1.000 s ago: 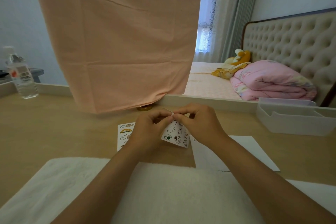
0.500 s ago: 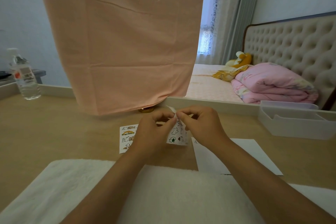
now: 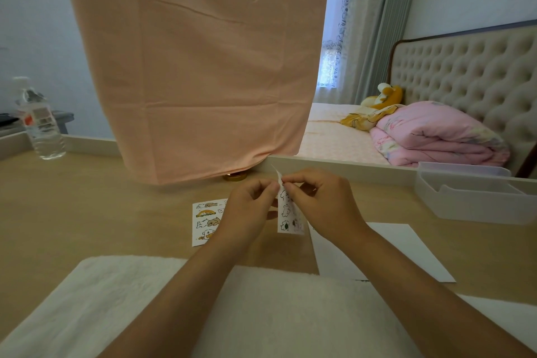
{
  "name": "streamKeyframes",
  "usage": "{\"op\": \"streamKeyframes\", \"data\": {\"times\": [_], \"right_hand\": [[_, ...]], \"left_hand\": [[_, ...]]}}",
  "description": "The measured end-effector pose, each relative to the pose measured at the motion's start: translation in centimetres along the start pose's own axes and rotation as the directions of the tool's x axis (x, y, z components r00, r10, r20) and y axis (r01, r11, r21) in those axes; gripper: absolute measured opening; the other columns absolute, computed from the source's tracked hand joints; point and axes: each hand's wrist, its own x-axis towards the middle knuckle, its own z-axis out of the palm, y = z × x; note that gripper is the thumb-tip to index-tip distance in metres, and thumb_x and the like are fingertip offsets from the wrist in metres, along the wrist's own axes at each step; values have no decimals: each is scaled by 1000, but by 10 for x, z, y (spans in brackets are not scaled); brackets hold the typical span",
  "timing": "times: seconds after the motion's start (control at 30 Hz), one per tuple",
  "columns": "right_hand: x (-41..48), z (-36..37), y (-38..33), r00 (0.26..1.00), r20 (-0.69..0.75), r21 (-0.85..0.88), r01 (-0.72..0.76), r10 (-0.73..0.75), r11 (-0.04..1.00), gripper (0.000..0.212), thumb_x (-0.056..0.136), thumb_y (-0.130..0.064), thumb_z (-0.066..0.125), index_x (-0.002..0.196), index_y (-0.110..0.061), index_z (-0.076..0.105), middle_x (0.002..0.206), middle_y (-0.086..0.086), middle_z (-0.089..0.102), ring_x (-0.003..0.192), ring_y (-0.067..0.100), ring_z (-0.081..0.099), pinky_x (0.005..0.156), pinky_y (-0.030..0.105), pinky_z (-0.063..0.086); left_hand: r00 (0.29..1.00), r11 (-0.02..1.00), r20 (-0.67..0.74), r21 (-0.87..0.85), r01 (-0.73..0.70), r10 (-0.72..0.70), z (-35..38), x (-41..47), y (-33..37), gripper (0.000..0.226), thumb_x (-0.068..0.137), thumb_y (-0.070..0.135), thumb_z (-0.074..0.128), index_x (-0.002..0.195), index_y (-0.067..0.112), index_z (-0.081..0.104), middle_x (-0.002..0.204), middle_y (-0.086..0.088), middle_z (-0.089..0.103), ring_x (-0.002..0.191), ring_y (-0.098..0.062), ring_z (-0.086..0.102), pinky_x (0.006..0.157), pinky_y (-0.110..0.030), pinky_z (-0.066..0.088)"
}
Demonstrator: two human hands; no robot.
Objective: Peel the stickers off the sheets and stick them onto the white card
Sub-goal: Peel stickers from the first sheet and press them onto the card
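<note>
Above the table (image 3: 87, 212), left hand (image 3: 250, 209) pinches the sticker sheet (image 3: 287, 212) upright to steady it; right hand (image 3: 316, 200) pinches its top corner, likely lifting a sticker. White card (image 3: 406, 253) lies flat just right, ready; spare sheet (image 3: 205, 221) flat left

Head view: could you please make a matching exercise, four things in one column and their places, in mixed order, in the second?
Things:
1 bottle
2 card
3 rainbow sheet
4 other sheet

Places:
a pinched by left hand and right hand
b flat on the table, partly hidden by the left hand
c far left of the table
d on the table, right of both sheets

Pairs: 1-c, 2-d, 3-b, 4-a
</note>
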Motion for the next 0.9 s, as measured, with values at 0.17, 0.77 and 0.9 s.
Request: {"op": "streamKeyframes", "data": {"times": [0.17, 0.77, 0.9], "right_hand": [[0, 0, -2, 1000, 16, 32, -26, 25, 999, 15, 90, -27, 74, 103, -22, 80, 94, -10, 76, 77, 1, 70, 68, 18, 58], [2, -3, -2, 990, 72, 52, -122, 118, 991, 13, 94, -30, 67, 94, -29, 80, 82, -12, 76, 72, 2, 70, 65, 25, 59], [0, -2, -2, 1000, -3, -104, -1, 1, 995, 15, 93, -32, 69, 99, -23, 80, 89, -10, 75, 73, 5, 68, 66, 22, 58]], "left_hand": [[1000, 996, 13, -84, 8, -7, 0, -1, 1, 19, 101, 23, 55, 98, 10, 69, 89, -3, 75, 85, -14, 74, 70, -24, 60], [996, 997, -50, 13, -70, 71, 4, 0, -4, 19, 98, 21, 60, 89, 15, 75, 93, 0, 75, 89, -13, 73, 75, -26, 61], [998, 999, -36, -18, -49, 48, 5, -1, -2, 20, 99, 27, 59, 93, 16, 75, 90, 3, 76, 90, -9, 73, 72, -23, 60]]}}
